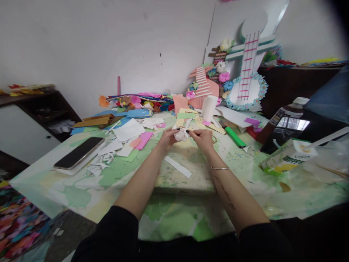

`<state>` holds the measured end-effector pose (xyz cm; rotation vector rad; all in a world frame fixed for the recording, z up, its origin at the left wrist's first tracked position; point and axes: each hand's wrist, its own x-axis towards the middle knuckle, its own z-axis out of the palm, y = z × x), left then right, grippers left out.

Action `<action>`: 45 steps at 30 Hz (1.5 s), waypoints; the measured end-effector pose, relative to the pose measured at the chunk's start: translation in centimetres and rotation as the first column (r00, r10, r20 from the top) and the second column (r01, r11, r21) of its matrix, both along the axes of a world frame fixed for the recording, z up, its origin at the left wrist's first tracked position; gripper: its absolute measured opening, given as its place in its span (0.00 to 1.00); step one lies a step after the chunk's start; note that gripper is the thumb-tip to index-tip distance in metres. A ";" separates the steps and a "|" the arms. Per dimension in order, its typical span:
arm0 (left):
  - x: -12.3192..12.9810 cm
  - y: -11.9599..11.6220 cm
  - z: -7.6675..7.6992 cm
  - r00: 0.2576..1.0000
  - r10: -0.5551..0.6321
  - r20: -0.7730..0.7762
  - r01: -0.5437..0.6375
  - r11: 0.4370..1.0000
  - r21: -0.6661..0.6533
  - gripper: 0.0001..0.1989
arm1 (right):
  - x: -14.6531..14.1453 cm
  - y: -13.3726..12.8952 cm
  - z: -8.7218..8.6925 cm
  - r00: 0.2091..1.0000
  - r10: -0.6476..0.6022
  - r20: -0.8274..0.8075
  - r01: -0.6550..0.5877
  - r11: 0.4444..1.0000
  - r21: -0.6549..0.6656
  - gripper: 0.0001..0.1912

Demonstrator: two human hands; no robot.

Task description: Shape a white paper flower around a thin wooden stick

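Between my two hands, above the stained table, is a white paper flower (181, 135) with crumpled petals. My left hand (168, 139) pinches it from the left side, fingers closed. On the other side my right hand (202, 140) has thumb and forefinger pressed together at the flower's right edge. A white paper strip (178, 167) lies flat on the table below the hands. Just right of my right hand are the gold rings of a pair of scissors (214, 139), partly hidden. A roll of white paper (209, 108) stands behind.
A green utility knife (235, 137) lies to the right, near a drink carton (289, 156) and a dark bottle (285, 118). At the left are a phone (79, 153) and paper scraps (102, 160). Paper-covered guitar shapes (247, 72) lean against the wall.
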<state>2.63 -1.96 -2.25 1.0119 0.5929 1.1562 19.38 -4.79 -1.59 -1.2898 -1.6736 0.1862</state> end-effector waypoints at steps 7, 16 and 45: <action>0.1 0.2 -0.1 0.999 0.043 0.007 -0.043 0.999 -0.034 0.13 | -0.1 -0.1 0.0 1.000 -0.018 0.001 0.018 1.000 -0.008 0.27; 0.1 0.1 -0.1 0.999 0.049 0.012 -0.048 0.998 -0.030 0.12 | -0.1 0.0 0.0 1.000 -0.016 0.015 0.016 1.000 -0.003 0.28; 0.3 0.7 -0.3 0.980 0.172 0.097 -0.166 0.984 -0.067 0.10 | 0.5 0.8 -0.2 1.000 0.001 -0.024 -0.007 0.977 -0.214 0.32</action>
